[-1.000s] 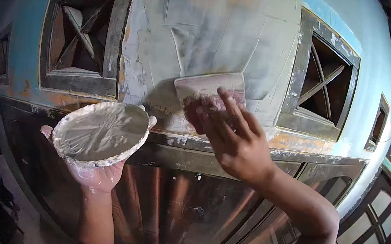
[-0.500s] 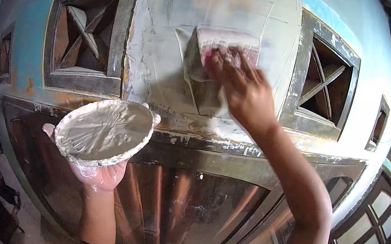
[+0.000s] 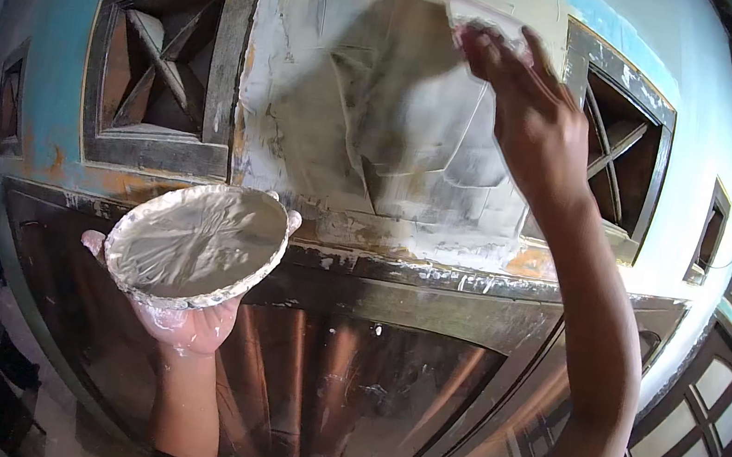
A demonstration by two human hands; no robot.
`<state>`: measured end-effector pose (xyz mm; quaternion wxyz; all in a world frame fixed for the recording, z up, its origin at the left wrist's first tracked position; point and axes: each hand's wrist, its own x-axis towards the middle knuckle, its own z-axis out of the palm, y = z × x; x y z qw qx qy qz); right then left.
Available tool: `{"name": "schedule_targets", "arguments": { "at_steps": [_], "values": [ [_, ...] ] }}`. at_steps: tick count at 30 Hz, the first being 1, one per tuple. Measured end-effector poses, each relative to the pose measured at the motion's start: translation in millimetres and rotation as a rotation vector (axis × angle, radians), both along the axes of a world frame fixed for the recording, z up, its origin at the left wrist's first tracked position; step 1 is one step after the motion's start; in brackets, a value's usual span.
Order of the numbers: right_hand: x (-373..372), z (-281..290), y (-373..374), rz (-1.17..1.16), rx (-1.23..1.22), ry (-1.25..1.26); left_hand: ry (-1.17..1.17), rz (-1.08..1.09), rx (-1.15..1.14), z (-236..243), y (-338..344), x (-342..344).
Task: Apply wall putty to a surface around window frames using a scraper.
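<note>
My left hand [image 3: 189, 321] holds up a round pan [image 3: 195, 244] smeared with grey-white putty, level, in front of the top of a dark wooden door. My right hand [image 3: 532, 112] is raised high against the wall and presses a flat putty blade [image 3: 482, 16] onto the wet grey patch of putty [image 3: 398, 130] between two square vent openings. Only the blade's pale upper edge shows above my fingers.
A wooden-framed vent [image 3: 170, 61] with crossed slats sits left of the patch, another vent [image 3: 614, 161] right of it. The wall [image 3: 68, 18] is blue with peeling paint. Below runs the dark door frame [image 3: 433, 280] and the glossy brown door [image 3: 343, 394].
My right hand has swept the blade upward from the patch's lower edge to its top, spreading putty. The pan in my left hand has stayed about where it was.
</note>
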<state>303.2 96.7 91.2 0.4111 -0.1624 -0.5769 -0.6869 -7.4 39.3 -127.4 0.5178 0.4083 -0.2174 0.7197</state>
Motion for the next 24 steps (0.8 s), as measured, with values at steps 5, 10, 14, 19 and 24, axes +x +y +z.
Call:
{"name": "schedule_targets", "arguments": {
  "at_steps": [5, 10, 14, 19, 24],
  "values": [
    [7, -44, 13, -0.088, -0.244, 0.066, -0.004, 0.0, 0.007, -3, 1, -2],
    [7, -182, -12, -0.187, -0.526, -0.188, -0.005, -0.003, 0.004, -3, -2, -3],
    [5, -185, -49, -0.192, -0.621, -0.279, -0.004, -0.035, 0.016, -2, 4, -2],
    [11, -65, -41, -0.063, -0.227, -0.013, -0.002, -0.036, 0.021, -3, -2, -3],
    [50, -44, 4, -0.134, -0.151, 0.092, 0.0, -0.063, 0.041, -6, 4, -2]
  ]
}}
